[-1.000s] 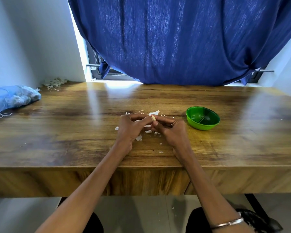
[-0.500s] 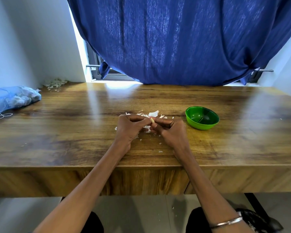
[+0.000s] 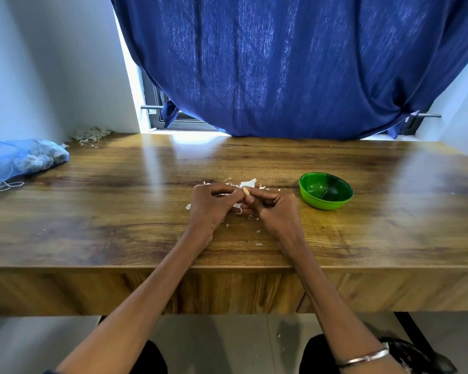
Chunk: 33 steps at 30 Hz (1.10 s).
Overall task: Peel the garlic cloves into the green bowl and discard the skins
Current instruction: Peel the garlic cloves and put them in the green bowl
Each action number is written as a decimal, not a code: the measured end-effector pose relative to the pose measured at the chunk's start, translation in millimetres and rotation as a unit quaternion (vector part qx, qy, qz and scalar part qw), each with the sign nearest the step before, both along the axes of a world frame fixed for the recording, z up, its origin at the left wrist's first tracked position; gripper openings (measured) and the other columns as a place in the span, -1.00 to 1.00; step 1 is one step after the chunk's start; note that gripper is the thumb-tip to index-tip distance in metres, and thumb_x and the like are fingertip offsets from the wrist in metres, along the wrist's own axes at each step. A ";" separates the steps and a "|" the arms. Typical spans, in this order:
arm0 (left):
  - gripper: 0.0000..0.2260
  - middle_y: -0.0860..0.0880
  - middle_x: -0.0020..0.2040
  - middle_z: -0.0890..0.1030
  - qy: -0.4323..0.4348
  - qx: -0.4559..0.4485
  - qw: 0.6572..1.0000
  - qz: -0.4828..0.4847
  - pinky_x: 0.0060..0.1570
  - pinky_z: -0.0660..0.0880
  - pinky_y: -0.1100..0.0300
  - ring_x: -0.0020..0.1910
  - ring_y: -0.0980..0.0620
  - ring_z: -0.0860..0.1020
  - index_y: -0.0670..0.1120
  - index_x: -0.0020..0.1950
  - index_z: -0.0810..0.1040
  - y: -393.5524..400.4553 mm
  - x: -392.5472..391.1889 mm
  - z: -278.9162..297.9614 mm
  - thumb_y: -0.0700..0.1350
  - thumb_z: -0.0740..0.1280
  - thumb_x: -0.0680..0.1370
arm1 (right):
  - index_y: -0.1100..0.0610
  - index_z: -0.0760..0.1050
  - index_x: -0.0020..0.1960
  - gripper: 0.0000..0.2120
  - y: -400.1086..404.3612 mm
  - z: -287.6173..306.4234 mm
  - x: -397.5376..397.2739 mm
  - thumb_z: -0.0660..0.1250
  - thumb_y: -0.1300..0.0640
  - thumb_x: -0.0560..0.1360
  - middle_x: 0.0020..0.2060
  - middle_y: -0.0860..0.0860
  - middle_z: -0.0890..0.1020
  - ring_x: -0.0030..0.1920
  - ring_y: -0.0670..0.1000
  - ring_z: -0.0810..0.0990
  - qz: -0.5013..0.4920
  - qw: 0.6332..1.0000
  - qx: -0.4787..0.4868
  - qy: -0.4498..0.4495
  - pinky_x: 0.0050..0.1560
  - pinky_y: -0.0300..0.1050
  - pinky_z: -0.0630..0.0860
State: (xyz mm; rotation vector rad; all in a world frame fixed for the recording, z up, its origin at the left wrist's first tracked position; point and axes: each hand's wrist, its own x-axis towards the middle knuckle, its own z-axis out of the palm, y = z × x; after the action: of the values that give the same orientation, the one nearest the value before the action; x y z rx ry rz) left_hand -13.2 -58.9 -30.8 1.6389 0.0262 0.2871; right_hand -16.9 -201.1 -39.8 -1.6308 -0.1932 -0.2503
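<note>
A small pale garlic clove [image 3: 246, 191] sits between the fingertips of both hands at the middle of the wooden table [image 3: 119, 211]. My left hand [image 3: 211, 205] pinches it from the left and my right hand [image 3: 274, 211] pinches it from the right, fingers curled. White garlic skins [image 3: 247, 183] lie scattered on the table behind and under the hands. The green bowl [image 3: 326, 190] stands just right of my right hand; I see no cloves in it.
A blue net bag [image 3: 19, 160] with pale bulbs lies at the table's far left. A heap of dry skins [image 3: 91, 134] sits in the back left corner. A blue curtain [image 3: 281, 63] hangs behind the table.
The hands have stayed together over the skins with the clove between the fingertips; only small finger movements show. The bowl has not moved.
</note>
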 end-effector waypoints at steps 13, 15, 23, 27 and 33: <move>-0.90 -0.13 -0.20 0.74 0.030 -0.029 0.999 -0.014 -0.13 0.68 0.00 -0.14 -0.11 0.73 -0.21 -0.10 0.76 1.4 0.0 2.1 -0.20 0.54 0.43 | 0.29 0.64 0.17 -0.76 -0.9 0.4 -4.4 0.45 0.37 0.50 -0.07 0.10 0.74 -0.20 -0.07 0.75 0.001 1.000 -0.022 -0.022 -0.19 -0.33 0.62; -0.90 -0.14 -0.21 0.74 0.031 -0.030 0.999 -0.016 -0.17 0.67 0.06 -0.20 -0.06 0.72 -0.22 -0.10 0.75 1.8 -0.6 2.8 -0.22 0.54 0.43 | 0.29 0.65 0.16 -0.76 -1.7 -0.1 -3.8 0.46 0.36 0.49 -0.07 0.11 0.74 -0.19 -0.05 0.75 0.002 1.000 -0.022 -0.021 -0.19 -0.32 0.62; -0.96 -0.16 -0.23 0.73 0.040 -0.040 0.998 -0.020 -0.13 0.68 0.02 -0.26 -0.07 0.68 -0.24 -0.14 0.75 1.9 -1.7 2.9 -0.28 0.53 0.43 | 0.27 0.66 0.13 -0.77 -1.2 -4.3 0.4 0.48 0.34 0.48 -0.11 0.10 0.75 -0.19 0.01 0.76 0.006 1.000 -0.013 -0.016 -0.16 -0.26 0.65; -0.98 -0.11 -0.27 0.73 0.036 -0.039 0.998 -0.015 -0.29 0.61 0.23 -0.33 0.05 0.67 -0.21 -0.15 0.74 2.5 -5.0 5.3 -0.29 0.52 0.44 | 0.26 0.66 0.13 -0.77 -0.6 -5.2 0.6 0.48 0.35 0.48 -0.12 0.09 0.75 -0.19 0.02 0.76 0.008 1.000 -0.015 -0.014 -0.15 -0.24 0.66; -0.94 -0.10 -0.28 0.73 0.038 -0.030 0.999 0.000 -0.17 0.64 0.09 -0.28 0.00 0.66 -0.12 -0.24 0.76 1.0 -5.0 5.6 -0.26 0.53 0.40 | 0.25 0.66 0.13 -0.78 0.7 -6.3 2.3 0.49 0.33 0.49 -0.12 0.08 0.75 -0.17 0.01 0.76 0.013 1.000 -0.004 -0.021 -0.14 -0.23 0.66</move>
State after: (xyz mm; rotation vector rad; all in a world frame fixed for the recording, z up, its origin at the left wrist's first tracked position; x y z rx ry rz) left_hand -18.2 -57.9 -25.2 1.5903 0.0924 0.2218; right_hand -14.6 -200.4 -46.1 -1.6300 -0.2478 -0.2654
